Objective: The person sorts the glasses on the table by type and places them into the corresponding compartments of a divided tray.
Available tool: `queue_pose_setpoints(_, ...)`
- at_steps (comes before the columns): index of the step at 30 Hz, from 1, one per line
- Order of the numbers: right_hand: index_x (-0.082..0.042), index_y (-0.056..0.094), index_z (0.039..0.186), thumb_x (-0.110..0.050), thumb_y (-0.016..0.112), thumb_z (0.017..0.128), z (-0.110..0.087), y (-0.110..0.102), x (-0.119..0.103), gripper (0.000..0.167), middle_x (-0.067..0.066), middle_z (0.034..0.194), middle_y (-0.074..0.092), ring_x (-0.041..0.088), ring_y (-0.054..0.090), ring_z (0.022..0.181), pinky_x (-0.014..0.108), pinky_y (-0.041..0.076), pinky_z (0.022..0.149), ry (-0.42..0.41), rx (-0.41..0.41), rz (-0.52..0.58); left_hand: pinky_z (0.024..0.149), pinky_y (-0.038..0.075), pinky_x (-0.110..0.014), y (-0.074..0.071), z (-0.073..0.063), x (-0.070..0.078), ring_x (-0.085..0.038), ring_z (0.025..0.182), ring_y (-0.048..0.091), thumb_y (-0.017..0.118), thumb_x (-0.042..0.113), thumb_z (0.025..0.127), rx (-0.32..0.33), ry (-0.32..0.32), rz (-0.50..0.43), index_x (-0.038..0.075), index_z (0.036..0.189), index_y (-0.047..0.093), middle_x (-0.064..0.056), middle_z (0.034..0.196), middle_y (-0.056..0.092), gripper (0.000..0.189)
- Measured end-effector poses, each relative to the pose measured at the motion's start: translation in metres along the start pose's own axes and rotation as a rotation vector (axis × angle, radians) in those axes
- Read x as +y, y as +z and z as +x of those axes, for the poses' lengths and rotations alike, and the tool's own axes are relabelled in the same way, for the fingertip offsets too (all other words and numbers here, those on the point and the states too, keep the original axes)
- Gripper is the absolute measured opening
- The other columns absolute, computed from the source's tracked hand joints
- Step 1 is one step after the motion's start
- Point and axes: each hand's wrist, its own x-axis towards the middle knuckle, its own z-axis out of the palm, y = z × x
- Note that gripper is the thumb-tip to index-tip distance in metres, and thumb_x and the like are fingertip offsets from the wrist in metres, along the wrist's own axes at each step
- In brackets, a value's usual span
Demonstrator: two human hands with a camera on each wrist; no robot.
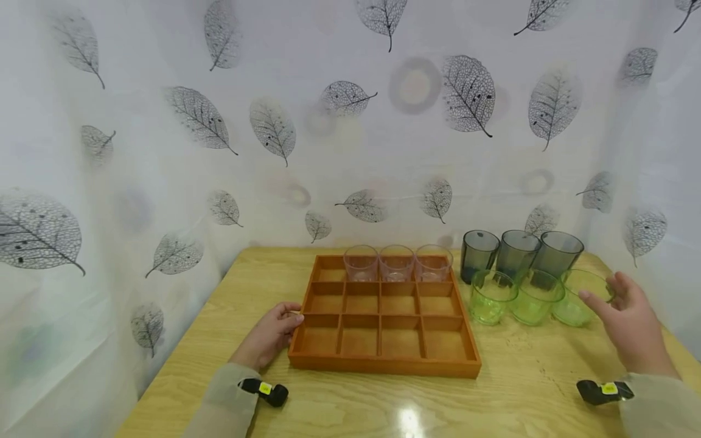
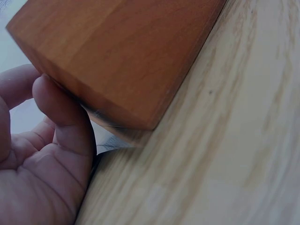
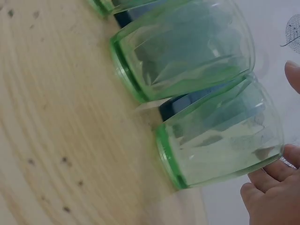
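Observation:
A wooden tray (image 1: 383, 365) divided into compartments lies on the table. My left hand (image 1: 271, 334) rests against its left side, thumb touching the outer wall in the left wrist view. Three clear pinkish glasses (image 1: 397, 267) stand in the back row, in every compartment but the leftmost. To the right of the tray is a row of three green glasses (image 1: 487, 304). Around the rim of the rightmost green glass (image 3: 225, 136), my right hand (image 1: 632, 325) has thumb and fingers spread apart. The fingers are at that rim; whether they touch it I cannot tell.
Three dark grey-blue glasses (image 1: 479, 255) stand behind the green ones, close to them. A white curtain (image 1: 328, 146) with a leaf print hangs beyond the back edge and sides of the wooden table (image 1: 339, 401).

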Motion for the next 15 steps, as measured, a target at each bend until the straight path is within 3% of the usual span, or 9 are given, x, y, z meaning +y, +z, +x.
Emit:
queue_pose_setpoints(4,-0.008,-0.014,0.159,-0.042,0.055,0.104,-0.001,0.000,0.010,0.095,0.029,0.163,-0.003,0.059,0.007,0.142,0.069,0.009,0.111,-0.001,-0.017,-0.032,0.063,0.046,-0.026,0.003,-0.002,0.000,-0.013,0.076,0.054,0.059,0.014,0.104,-0.022,-0.003,-0.004,-0.003,0.137,0.040,-0.007,0.103,0.059,0.042)
queue_pose_setpoints(9,-0.011,-0.012,0.160,-0.041,0.057,0.103,0.000,0.002,0.019,0.094,0.033,0.161,0.007,0.061,0.023,0.134,0.066,0.021,0.111,-0.015,-0.042,-0.076,0.064,0.045,-0.026,0.003,-0.002,-0.001,-0.013,0.077,0.052,0.061,0.016,0.103,-0.017,-0.009,0.003,-0.002,0.136,0.041,-0.006,0.103,0.058,0.043)
queue_pose_setpoints(12,-0.014,-0.012,0.161,-0.037,0.058,0.104,0.002,0.005,0.025,0.093,0.030,0.163,0.007,0.056,0.022,0.137,0.033,0.028,0.115,-0.046,-0.058,-0.056,0.064,0.045,-0.027,0.002,0.000,-0.001,-0.014,0.077,0.052,0.062,0.016,0.102,-0.005,-0.014,0.003,0.000,0.135,0.043,-0.006,0.103,0.057,0.041)
queue_pose_setpoints(15,-0.019,-0.015,0.161,-0.034,0.057,0.105,0.005,0.008,0.029,0.093,0.025,0.165,0.004,0.051,0.016,0.143,0.004,0.026,0.096,-0.054,-0.078,-0.018,0.065,0.045,-0.027,0.001,0.002,-0.001,-0.015,0.079,0.052,0.061,0.015,0.102,0.007,-0.017,0.009,0.000,0.136,0.043,-0.007,0.104,0.057,0.041)
